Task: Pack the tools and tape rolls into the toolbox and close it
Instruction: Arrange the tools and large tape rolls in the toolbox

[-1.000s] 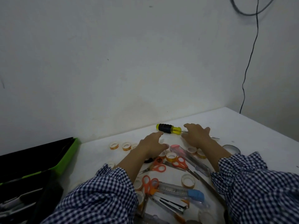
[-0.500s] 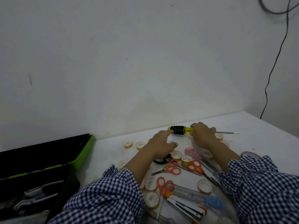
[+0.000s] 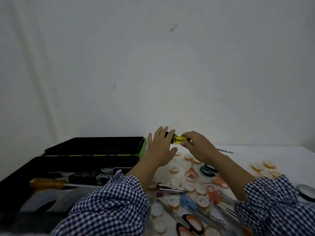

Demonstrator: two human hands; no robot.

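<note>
- Nearest of all, below both wrists, 2 checked sleeves (image 3: 109,210) fill the bottom of the view, and between them the worktop (image 3: 255,155) is crowded with what is left to pack: orange-handled scissors (image 3: 215,193), a blue-ended cutter (image 3: 187,202) and many small tape rolls (image 3: 175,181).
- Left of the left hand's fingers, the toolbox (image 3: 25,169) stands open, its green-edged lid (image 3: 102,145) laid back toward the wall.
- Inside it, an amber-handled screwdriver (image 3: 46,183) and some metal tools already lie, so packing has begun, though I judge it far from half done.
- Right of the right hand's fingers, more tape rolls sit in a loose cluster (image 3: 265,167), and a round dark-rimmed object (image 3: 306,191) lies at the frame edge; what it is cannot be told.
- Farther out, the right hand (image 3: 197,147) holds the yellow and black screwdriver (image 3: 179,139) off the worktop, fingers (image 3: 185,135) pinched on the yellow part of its handle, the steel shaft (image 3: 225,150) poking out past the wrist.
- Beside it, the left hand (image 3: 160,149) is spread wide, fingers (image 3: 159,133) open and cupping the black end of the handle; whether it truly grips cannot be told.
- By my estimate, this tool goes into the box next, then everything on the worktop, then the lid comes down.
</note>
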